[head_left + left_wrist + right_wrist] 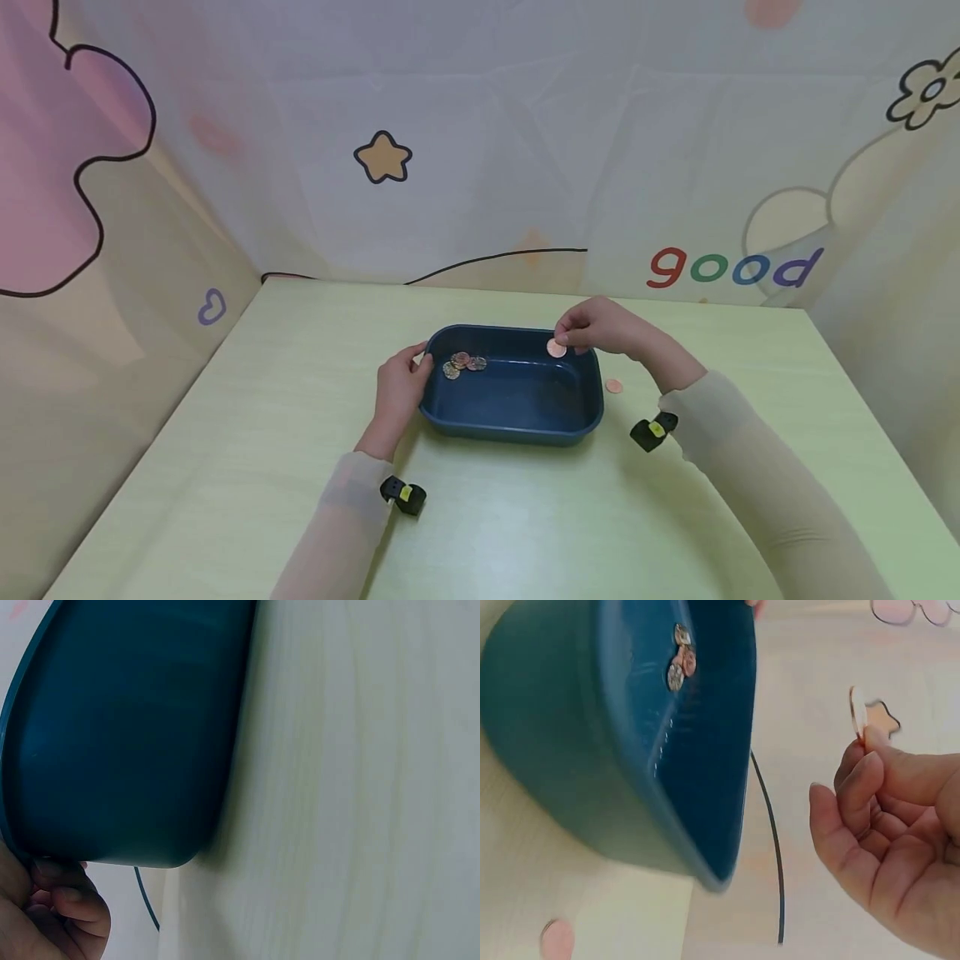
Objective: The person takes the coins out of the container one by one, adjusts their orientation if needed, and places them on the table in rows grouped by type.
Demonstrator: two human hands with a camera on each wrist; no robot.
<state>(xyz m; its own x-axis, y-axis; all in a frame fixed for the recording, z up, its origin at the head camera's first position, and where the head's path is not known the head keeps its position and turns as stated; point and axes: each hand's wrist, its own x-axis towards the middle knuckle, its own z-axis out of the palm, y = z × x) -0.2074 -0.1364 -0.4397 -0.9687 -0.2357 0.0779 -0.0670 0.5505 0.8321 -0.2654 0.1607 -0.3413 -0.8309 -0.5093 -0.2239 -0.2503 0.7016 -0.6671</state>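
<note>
A dark blue plastic basin [510,432] sits on the table, with several silver and copper-coloured coins [459,363] lying in its left end. My left hand [401,385] grips the basin's left end at the rim; in the left wrist view its fingers [84,909] curl under the edge. Above the basin's far right corner, my right hand [603,325] pinches a copper-coloured coin [556,347] between thumb and fingertips. The right wrist view shows this held coin [857,711] nearly edge-on. Another copper-coloured coin [614,386] lies flat on the table just right of the basin.
The pale wooden-look table [262,467] runs back to a printed cloth backdrop [480,167] with a star and the word "good". Similar cloth hangs at both sides. Each wrist wears a small black camera [654,431].
</note>
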